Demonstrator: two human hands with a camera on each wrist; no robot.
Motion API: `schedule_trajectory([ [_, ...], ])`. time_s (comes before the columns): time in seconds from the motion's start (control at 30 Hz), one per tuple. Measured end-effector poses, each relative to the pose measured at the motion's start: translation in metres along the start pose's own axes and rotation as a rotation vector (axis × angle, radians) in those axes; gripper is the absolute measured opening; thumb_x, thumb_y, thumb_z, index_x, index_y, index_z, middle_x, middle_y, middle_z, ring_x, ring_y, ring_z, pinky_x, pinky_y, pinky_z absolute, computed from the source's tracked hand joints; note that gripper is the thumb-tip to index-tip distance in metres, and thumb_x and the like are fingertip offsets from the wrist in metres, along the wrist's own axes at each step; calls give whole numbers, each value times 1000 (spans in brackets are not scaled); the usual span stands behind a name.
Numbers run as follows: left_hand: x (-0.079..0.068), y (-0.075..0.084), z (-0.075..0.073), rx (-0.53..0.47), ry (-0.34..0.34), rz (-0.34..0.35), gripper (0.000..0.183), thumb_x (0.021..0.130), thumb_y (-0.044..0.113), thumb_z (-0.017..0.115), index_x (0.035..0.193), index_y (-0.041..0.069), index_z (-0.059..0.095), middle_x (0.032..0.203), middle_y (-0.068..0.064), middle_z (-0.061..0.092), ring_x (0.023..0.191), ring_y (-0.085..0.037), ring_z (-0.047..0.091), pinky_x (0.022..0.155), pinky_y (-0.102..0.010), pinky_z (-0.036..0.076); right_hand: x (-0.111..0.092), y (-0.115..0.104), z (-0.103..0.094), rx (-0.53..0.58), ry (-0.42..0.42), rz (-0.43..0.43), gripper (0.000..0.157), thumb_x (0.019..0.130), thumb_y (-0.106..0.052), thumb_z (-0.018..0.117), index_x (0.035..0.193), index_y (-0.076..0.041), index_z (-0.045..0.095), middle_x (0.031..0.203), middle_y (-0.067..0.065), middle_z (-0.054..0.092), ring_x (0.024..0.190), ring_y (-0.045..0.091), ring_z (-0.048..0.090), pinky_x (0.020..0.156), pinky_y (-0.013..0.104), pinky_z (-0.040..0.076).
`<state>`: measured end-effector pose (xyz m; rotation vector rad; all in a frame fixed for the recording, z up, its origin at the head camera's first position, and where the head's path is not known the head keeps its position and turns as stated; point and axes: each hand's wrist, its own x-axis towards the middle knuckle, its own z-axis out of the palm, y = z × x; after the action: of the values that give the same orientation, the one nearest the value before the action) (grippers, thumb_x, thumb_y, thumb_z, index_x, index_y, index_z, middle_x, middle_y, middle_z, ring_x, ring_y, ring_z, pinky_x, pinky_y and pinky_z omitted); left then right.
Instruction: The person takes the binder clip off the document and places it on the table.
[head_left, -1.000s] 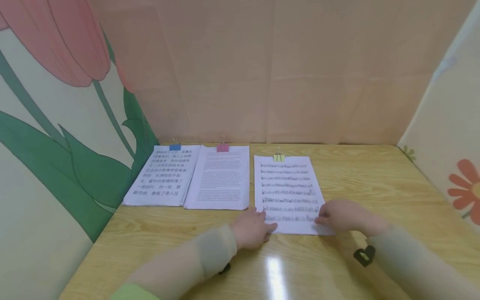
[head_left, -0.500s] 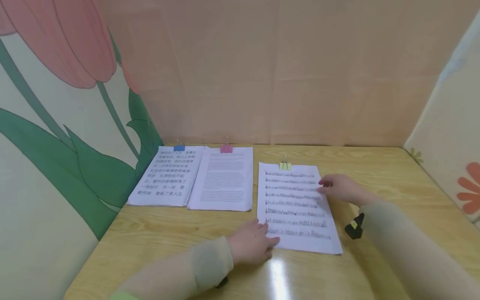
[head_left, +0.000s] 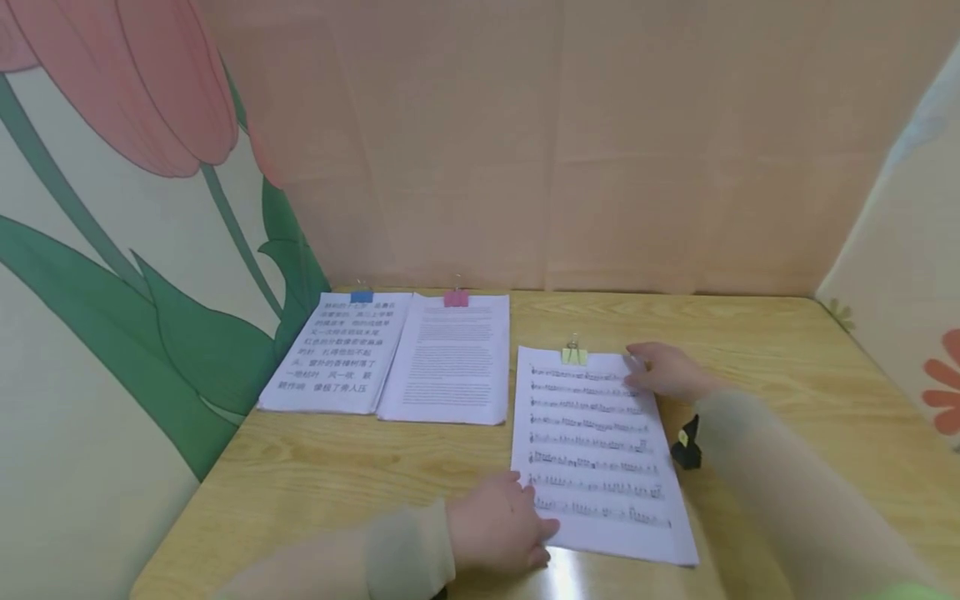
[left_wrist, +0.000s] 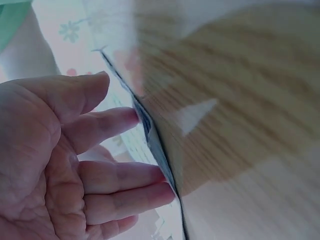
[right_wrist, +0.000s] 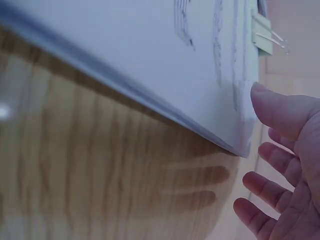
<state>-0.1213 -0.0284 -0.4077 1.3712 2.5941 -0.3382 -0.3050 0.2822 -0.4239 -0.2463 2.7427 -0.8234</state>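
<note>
A stack of sheet music (head_left: 592, 467) lies slightly turned on the wooden table, with a pale yellow binder clip (head_left: 574, 357) at its top edge. My left hand (head_left: 495, 525) is at the stack's lower left edge. In the left wrist view its fingers (left_wrist: 122, 175) are extended, their tips touching the paper's edge, and the thumb stands apart. At the upper right corner is my right hand (head_left: 671, 371). The right wrist view shows its thumb (right_wrist: 280, 107) against the top edge by the corner, the other fingers spread beyond the paper.
Two more paper stacks lie side by side at the back left: large-print pages (head_left: 333, 354) with a blue binder clip (head_left: 362, 296), and small-print pages (head_left: 450, 362) with a pink binder clip (head_left: 456, 297). Walls border the table (head_left: 360, 467) behind and at both sides.
The sheet music has slid toward me. My right hand has gone from its lower right corner up to the upper right one, while my left hand has come nearer along with the lower edge.
</note>
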Motion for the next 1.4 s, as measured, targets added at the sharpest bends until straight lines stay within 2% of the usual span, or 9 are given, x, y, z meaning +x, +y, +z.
schedule_trajectory([
  [0.1,-2,5,0,24,18,22,35,92,55,52,118,35,63,88,6,69,95,-13,62,102,-36,39,3,-2,6,-16,-14,17,73,89,-27,67,148,0,32,150,26,30,137,49,22,108,65,16],
  [0.23,-3,7,2,37,30,44,30,92,55,52,110,33,63,72,9,63,81,-10,59,98,-34,41,7,-6,10,-103,-15,23,73,87,-29,70,146,-1,36,148,26,34,135,50,25,108,65,17],
  [0.37,-4,8,3,47,50,54,28,92,55,52,105,33,63,65,10,57,75,-9,56,94,-33,42,15,-7,11,-236,-1,-8,70,86,-30,72,142,1,43,142,29,40,129,51,35,104,66,25],
  [0.47,-4,8,3,44,57,51,27,92,55,53,104,33,63,64,10,57,75,-9,56,93,-33,42,20,-10,11,-268,0,-1,68,83,-29,74,138,1,48,137,30,41,123,51,40,100,67,30],
  [0.67,-4,8,2,39,39,49,29,92,55,51,107,33,63,67,9,59,77,-9,56,91,-32,42,25,-16,8,-185,5,77,64,79,-24,77,133,0,51,135,28,36,122,49,34,98,69,29],
  [0.8,-4,7,1,30,23,45,32,93,55,51,112,33,63,75,8,63,82,-10,59,92,-32,42,24,-18,7,-155,-2,62,60,80,-19,76,130,1,50,131,26,46,120,47,41,100,66,31],
  [1.0,-3,5,1,-8,19,65,33,93,54,51,113,31,64,75,7,63,79,-10,57,91,-32,43,19,-13,1,-89,16,59,32,92,-9,57,124,-3,56,122,20,58,116,43,49,98,65,34],
  [1.23,-4,4,3,-28,45,76,28,92,52,54,106,31,65,71,9,55,70,-8,50,82,-30,44,11,1,-8,0,69,65,26,100,-21,51,119,-6,60,122,18,58,110,36,50,90,57,41],
  [1.4,-6,0,3,-80,70,80,22,92,50,55,94,30,65,66,10,48,60,-7,42,66,-24,39,2,-3,-12,51,96,55,26,101,-22,48,118,-6,60,120,18,58,107,34,51,85,50,44],
])
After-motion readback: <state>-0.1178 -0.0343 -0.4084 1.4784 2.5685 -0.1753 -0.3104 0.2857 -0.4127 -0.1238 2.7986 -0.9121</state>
